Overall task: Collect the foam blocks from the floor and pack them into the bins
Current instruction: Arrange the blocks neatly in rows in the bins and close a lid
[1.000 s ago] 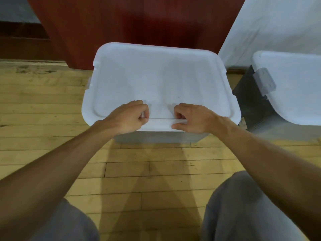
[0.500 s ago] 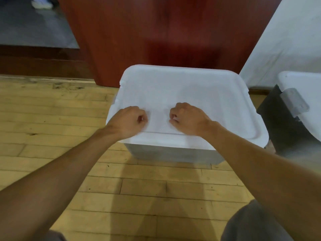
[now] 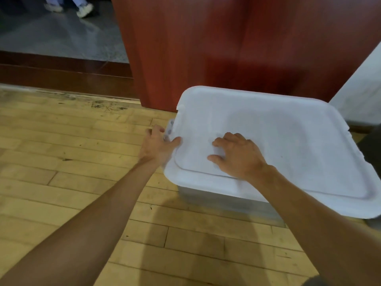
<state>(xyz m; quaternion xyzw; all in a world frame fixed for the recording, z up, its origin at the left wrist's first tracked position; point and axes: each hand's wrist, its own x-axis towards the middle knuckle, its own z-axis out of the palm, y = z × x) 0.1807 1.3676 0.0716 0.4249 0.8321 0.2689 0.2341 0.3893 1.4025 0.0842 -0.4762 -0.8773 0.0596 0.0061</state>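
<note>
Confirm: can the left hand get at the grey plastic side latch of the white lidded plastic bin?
Probably yes. The left hand curls round the grey plastic side latch, thumb on the white lid's rim; nothing lies between.

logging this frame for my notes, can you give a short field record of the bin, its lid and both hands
bin: white plastic bin on the wooden floor, against a red-brown panel
lid: lid sits on the bin and covers it fully
left hand: left hand grips the latch at the lid's left edge, thumb on the lid
right hand: right hand has fingers spread, flat on the lid
contents: hidden by the lid
</note>
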